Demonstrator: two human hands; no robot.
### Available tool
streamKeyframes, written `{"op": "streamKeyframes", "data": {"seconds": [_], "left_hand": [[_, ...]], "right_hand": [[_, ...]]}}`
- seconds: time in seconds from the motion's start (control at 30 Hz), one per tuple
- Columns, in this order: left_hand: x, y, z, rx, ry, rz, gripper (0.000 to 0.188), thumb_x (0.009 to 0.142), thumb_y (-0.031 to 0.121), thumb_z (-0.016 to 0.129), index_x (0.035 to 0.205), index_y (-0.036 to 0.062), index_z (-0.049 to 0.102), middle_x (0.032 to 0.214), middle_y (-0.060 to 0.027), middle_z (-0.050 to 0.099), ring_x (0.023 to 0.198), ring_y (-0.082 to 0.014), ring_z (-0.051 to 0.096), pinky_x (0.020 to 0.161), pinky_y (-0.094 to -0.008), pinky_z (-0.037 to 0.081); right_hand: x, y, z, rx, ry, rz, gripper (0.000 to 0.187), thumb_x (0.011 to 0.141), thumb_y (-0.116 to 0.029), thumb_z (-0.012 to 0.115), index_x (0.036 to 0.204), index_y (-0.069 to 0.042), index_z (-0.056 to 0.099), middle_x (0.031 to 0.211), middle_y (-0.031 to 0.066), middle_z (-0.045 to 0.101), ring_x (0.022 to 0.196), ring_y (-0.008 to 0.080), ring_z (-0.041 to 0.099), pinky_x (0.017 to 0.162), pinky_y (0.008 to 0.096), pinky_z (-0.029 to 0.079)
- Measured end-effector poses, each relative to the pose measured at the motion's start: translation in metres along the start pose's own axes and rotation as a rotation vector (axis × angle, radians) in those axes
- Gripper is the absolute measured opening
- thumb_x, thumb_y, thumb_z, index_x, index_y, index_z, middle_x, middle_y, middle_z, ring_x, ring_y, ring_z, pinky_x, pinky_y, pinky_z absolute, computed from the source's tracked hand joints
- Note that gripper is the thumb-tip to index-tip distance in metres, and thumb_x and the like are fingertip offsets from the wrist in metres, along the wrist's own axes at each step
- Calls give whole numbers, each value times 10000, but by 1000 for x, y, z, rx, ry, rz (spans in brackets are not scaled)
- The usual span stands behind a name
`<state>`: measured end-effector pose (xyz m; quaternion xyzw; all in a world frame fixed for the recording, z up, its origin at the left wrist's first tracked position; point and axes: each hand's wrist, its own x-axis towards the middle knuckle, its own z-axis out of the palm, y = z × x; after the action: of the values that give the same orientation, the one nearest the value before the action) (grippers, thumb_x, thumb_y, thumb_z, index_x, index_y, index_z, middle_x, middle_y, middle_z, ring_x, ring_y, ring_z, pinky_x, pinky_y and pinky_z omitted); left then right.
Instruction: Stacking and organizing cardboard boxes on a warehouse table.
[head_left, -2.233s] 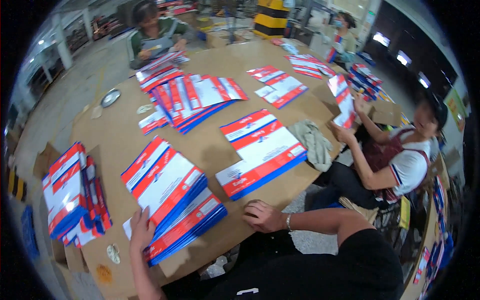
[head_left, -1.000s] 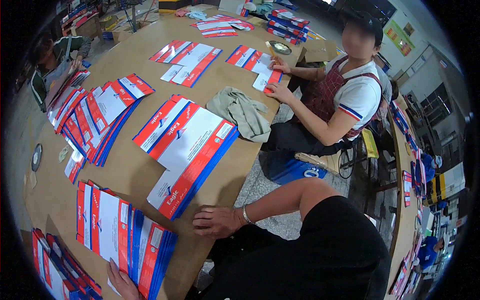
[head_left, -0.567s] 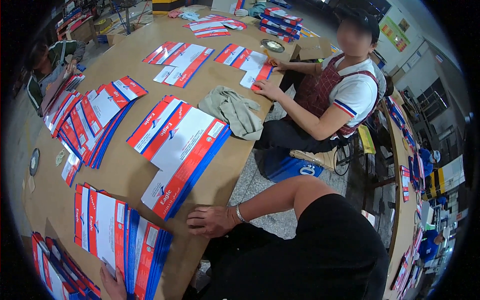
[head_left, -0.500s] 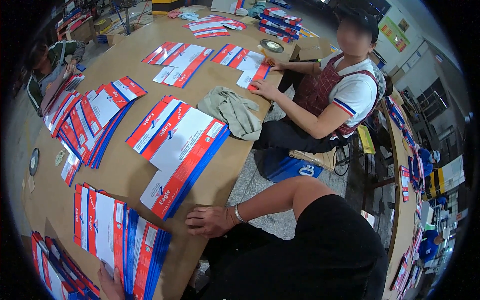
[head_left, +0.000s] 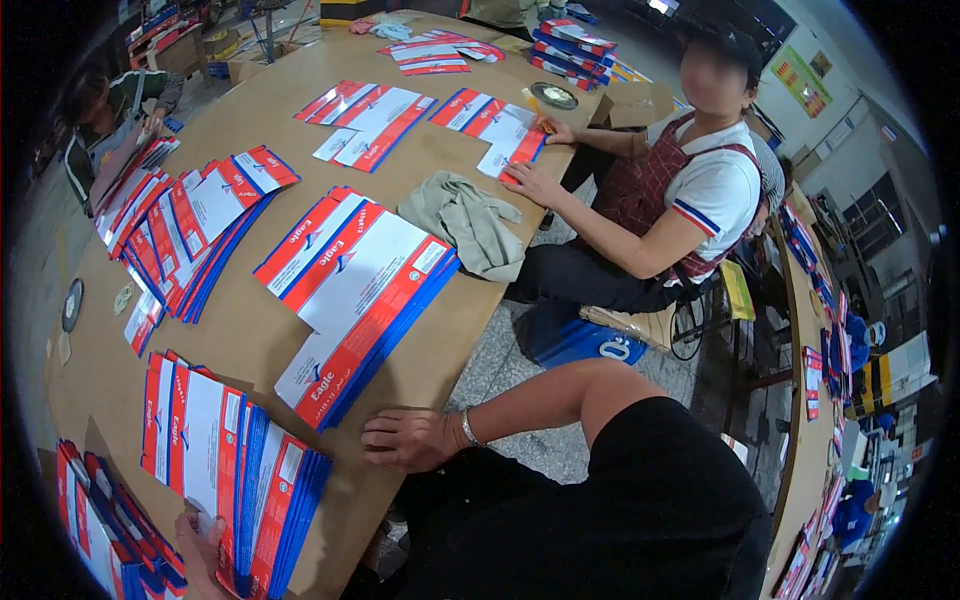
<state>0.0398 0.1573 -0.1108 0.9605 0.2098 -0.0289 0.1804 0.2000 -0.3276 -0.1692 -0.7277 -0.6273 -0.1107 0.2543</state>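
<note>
In the head view, a fanned sheet stack [head_left: 205, 435] is supported on the brown surface [head_left: 350, 485]. Its lower-left edge is touched by the left hand [head_left: 203, 550]; whether it is gripped cannot be told. The right hand [head_left: 408, 440] is rested, fingers curled and palm hidden, just beside a second stack [head_left: 350, 295].

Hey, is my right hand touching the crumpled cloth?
No, your right hand rests on the brown table near its edge, apart from the crumpled cloth.
</note>
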Motion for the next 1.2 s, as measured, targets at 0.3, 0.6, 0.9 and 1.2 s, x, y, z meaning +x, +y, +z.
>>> {"op": "streamKeyframes", "data": {"seconds": [0.3,0.6,0.9,1.2], "left_hand": [[17,3,-6,-145,-44,-13,572,610,207,895,956,-33,507,826,-150,579,769,-236,562,714,-391,468],[9,-15,0,-330,118,142,425,717,216,832,884,20,493,751,-45,447,717,-157,426,630,-336,387],[-17,-7,-54,-515,50,-73,200,875,134,666,876,46,486,730,7,448,633,-68,405,551,-256,336],[-34,138,-103,-537,172,-133,225,913,209,664,996,9,605,859,-21,585,794,-150,526,727,-282,434]], "right_hand": [[-3,2,4,11,-63,7,416,772,-255,670,1135,-83,560,1164,132,514,1149,326,484,1016,465,406],[-2,1,0,12,-62,-15,446,770,-269,684,1148,-76,545,1184,143,501,1139,318,483,996,449,413],[-2,0,6,26,-5,1,485,744,-237,702,1172,-63,556,1174,126,529,1161,312,502,983,439,441],[52,-46,-37,771,67,407,637,900,-286,643,1435,-89,360,1343,167,433,1278,340,418,1061,439,368]]}}
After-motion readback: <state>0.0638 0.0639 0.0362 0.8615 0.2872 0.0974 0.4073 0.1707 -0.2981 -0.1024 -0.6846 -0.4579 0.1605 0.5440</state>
